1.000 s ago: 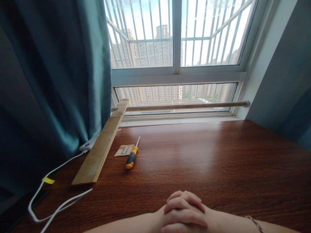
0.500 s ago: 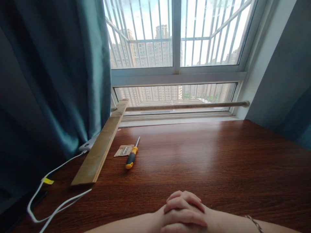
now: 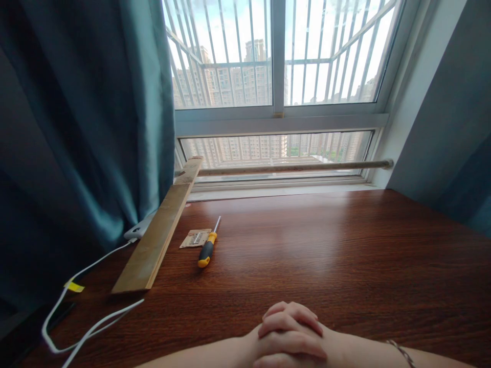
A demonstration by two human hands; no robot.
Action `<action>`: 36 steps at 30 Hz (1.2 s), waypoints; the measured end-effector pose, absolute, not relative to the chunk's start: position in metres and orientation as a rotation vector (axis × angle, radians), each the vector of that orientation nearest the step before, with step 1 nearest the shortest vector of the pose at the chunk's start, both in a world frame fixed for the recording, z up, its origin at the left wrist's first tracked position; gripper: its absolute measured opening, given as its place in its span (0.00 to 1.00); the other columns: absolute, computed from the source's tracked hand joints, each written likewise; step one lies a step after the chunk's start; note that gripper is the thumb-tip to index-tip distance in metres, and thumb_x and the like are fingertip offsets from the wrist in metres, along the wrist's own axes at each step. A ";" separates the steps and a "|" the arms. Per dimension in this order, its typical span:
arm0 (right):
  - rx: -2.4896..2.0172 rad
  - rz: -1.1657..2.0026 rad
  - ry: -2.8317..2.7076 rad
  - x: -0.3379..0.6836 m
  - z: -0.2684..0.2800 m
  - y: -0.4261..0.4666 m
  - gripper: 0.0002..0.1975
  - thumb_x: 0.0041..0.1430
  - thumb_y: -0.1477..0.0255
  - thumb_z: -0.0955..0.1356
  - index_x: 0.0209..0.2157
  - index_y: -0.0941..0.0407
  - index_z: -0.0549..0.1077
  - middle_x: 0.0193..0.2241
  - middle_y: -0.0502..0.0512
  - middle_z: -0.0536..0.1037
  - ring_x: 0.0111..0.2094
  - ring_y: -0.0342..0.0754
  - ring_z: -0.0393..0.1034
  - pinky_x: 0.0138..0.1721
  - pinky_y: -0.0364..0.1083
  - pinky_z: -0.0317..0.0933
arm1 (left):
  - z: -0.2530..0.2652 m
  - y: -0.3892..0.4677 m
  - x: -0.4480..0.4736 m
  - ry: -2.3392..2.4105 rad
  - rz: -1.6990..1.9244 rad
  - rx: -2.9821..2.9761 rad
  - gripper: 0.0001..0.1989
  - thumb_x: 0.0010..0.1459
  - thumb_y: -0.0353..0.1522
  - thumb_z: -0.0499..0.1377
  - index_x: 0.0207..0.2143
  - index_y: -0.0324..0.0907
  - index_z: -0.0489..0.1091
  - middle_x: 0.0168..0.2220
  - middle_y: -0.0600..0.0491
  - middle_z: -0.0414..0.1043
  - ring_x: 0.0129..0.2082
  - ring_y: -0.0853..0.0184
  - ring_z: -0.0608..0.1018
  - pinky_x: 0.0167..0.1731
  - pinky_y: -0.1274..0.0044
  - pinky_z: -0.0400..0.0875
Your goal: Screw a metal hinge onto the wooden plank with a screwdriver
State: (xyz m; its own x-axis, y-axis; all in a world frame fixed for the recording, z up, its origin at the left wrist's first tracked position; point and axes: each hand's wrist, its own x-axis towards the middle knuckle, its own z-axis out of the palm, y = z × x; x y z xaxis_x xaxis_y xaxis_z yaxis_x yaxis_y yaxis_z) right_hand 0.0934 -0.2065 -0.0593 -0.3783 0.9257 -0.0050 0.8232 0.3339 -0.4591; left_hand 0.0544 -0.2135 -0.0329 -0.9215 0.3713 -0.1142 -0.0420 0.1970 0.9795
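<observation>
At the bottom centre, my left hand (image 3: pixel 289 341) and my right hand (image 3: pixel 332 341) are clasped together, with the fingers interlaced and closed. They rest at the near side of the brown wood-grain table (image 3: pixel 307 255). No object shows in either hand, though the palms are hidden. Beyond them, to the left, lies a screwdriver (image 3: pixel 207 249) with a black and yellow handle, its metal shaft pointing towards the window. Its shaft end lies beside a small piece of cardboard (image 3: pixel 187 239) with several small metal pieces on it, too small to name.
A long wooden board (image 3: pixel 157 237) lies at the left, reaching to the window sill. Past it are a white device (image 3: pixel 132 232) with a white cable (image 3: pixel 92 266), a yellow tag (image 3: pixel 74 287) and a blue curtain (image 3: pixel 146 128). A rail (image 3: pixel 291 167) crosses before the barred window.
</observation>
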 end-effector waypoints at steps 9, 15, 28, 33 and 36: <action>-1.586 0.647 -2.385 0.093 -0.059 -0.205 0.17 0.61 0.70 0.59 0.48 0.40 0.69 0.26 0.42 0.77 0.23 0.37 0.71 0.34 0.39 0.65 | -0.046 -0.209 0.056 2.227 1.765 0.325 0.13 0.43 0.43 0.60 0.31 0.50 0.73 0.29 0.51 0.72 0.36 0.57 0.76 0.23 0.76 0.70; -1.571 0.500 -2.360 0.085 -0.061 -0.205 0.15 0.58 0.70 0.63 0.43 0.38 0.72 0.24 0.44 0.77 0.27 0.40 0.72 0.30 0.37 0.66 | -0.060 -0.201 0.065 2.320 1.758 0.333 0.12 0.48 0.41 0.56 0.35 0.50 0.73 0.34 0.50 0.72 0.41 0.54 0.74 0.26 0.74 0.71; -1.633 0.480 -2.251 0.082 -0.065 -0.210 0.18 0.59 0.75 0.60 0.43 0.38 0.73 0.12 0.43 0.71 0.11 0.39 0.62 0.20 0.39 0.63 | -0.054 -0.205 0.062 2.348 1.761 0.358 0.13 0.46 0.43 0.58 0.33 0.51 0.73 0.31 0.50 0.72 0.38 0.55 0.75 0.23 0.76 0.69; -1.676 0.447 -2.200 0.078 -0.062 -0.210 0.18 0.58 0.76 0.62 0.42 0.39 0.74 0.10 0.42 0.69 0.10 0.38 0.59 0.19 0.39 0.62 | -0.051 -0.211 0.054 2.198 1.802 0.371 0.13 0.42 0.44 0.61 0.31 0.51 0.73 0.27 0.51 0.72 0.34 0.58 0.76 0.21 0.78 0.69; -1.665 0.436 -2.228 0.078 -0.065 -0.211 0.17 0.58 0.75 0.62 0.42 0.40 0.73 0.13 0.43 0.72 0.11 0.38 0.61 0.21 0.39 0.63 | -0.050 -0.212 0.053 2.125 1.813 0.364 0.13 0.41 0.44 0.61 0.30 0.50 0.74 0.27 0.52 0.71 0.33 0.59 0.76 0.20 0.78 0.68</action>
State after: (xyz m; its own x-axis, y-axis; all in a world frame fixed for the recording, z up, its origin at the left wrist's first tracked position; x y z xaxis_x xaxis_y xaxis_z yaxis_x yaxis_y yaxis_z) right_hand 0.0778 -0.2109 -0.0650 -0.2662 0.9609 0.0758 0.8616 0.2725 -0.4282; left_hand 0.0526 -0.2121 -0.0504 -0.9152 0.3953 -0.0787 -0.0156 0.1604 0.9869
